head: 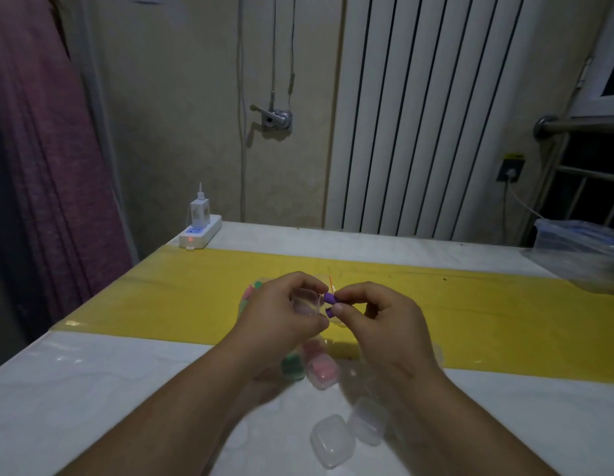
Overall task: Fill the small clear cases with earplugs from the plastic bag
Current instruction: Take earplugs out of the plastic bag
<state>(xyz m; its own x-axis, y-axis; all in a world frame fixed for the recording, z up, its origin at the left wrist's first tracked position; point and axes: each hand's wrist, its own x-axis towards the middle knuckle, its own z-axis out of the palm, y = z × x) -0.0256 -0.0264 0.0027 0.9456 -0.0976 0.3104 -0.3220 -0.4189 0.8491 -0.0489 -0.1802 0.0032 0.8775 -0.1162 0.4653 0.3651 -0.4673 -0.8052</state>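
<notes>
My left hand (285,310) grips a small open clear case (307,301) above the yellow strip of the table. Beside it, my right hand (374,314) pinches purple earplugs (330,298) right at the case's opening. Behind my hands lies the plastic bag (253,289) with coloured earplugs, mostly hidden. Below my wrists sit a case with green earplugs (292,367) and a case with pink earplugs (322,370). Two empty shut clear cases (332,441) (368,420) lie near the front.
The white table (92,389) carries a yellow band (487,314) across its middle. A power strip with a charger (200,229) stands at the back left corner. A clear plastic container (580,249) sits at the right edge. A radiator and wall are behind.
</notes>
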